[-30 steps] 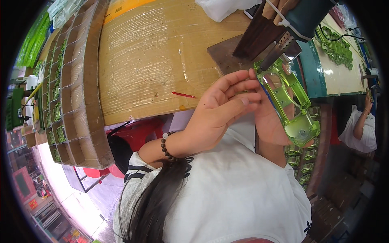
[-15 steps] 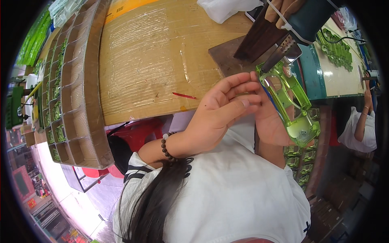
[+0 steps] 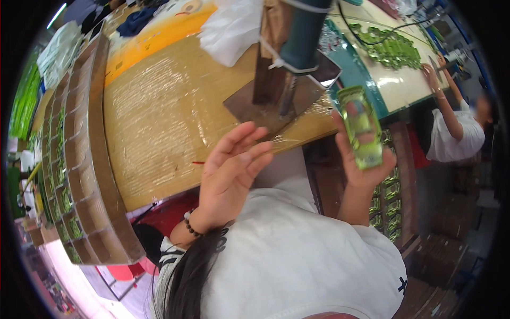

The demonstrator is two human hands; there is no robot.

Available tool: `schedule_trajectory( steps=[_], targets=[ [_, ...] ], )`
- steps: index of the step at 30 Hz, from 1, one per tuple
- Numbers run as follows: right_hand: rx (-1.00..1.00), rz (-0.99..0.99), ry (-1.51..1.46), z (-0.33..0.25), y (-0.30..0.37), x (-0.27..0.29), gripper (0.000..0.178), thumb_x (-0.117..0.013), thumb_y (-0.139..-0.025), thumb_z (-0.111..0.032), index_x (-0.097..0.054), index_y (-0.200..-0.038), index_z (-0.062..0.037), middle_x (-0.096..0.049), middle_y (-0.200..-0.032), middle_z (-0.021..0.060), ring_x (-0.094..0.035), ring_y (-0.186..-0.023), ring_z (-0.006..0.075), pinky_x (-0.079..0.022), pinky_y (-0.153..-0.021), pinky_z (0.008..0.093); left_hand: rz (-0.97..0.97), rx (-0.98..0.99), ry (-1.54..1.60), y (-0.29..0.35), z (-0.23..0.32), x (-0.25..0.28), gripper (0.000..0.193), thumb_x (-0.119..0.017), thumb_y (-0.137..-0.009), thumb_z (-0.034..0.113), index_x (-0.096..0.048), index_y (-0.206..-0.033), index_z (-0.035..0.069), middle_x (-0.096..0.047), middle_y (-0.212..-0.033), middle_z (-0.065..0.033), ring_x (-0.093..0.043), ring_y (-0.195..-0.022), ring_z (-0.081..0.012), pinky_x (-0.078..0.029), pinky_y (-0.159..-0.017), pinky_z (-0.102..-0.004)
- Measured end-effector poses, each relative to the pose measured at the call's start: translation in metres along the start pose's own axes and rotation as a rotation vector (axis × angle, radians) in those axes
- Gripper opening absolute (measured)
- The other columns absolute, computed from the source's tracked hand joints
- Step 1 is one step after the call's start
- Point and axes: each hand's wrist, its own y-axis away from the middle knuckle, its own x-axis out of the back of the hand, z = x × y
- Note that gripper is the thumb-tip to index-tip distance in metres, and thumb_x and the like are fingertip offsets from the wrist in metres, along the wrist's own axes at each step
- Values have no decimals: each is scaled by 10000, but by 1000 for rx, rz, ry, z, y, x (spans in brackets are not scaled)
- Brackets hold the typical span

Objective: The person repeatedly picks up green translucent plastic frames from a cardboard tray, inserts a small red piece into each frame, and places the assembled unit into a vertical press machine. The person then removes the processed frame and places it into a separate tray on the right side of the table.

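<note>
My right hand (image 3: 365, 177) holds a translucent green plastic frame (image 3: 362, 125), long and narrow with openings through it. Its fingers are behind the frame, and the thumb end shows at the lower right edge. My left hand (image 3: 226, 173) is raised near the table's front edge with fingers apart and nothing in it. Ahead, between the hands, a dark green cylindrical tool (image 3: 304, 40) with a metal tip (image 3: 288, 95) is tied to a wooden post. The tip points down over a brown plate (image 3: 249, 106); the frame is apart from it.
A compartmented cardboard tray (image 3: 98, 175) with some green parts stands at left. Another tray (image 3: 406, 207) of green parts is at right, below table height. A white plastic bag (image 3: 231, 32) lies at the back. A co-worker (image 3: 451, 130) sits at far right beside heaped green parts (image 3: 385, 48).
The green frame has moved away from the tool's tip in my right hand and turned more upright. My left hand has drawn apart from it to the left. The view has shifted.
</note>
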Motion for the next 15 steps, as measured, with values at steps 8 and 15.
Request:
schedule_trajectory(
  steps=[8, 15],
  targets=[
    [-104, 624, 750, -92, -126, 65, 390, -424, -834, -212, -439, -1120, 54, -539, -1065, 206, -614, -824, 371, -564, -570, 356, -21, -207, 3, 12, 9, 18, 401, -388, -884, 44, -339, -1271, -48, -396, -1289, -223, -499, -1111, -275, -431, -955, -353],
    [57, 799, 1995, -93, -154, 67, 336, -396, -876, -253, -504, -1101, -29, -600, -967, 190, -628, -769, 310, -514, -573, 364, 18, -307, 8, 31, 18, 38, 385, -382, -888, 35, -347, -1262, -50, -439, -1251, -216, -548, -1046, -252, -488, -889, -332]
  ],
)
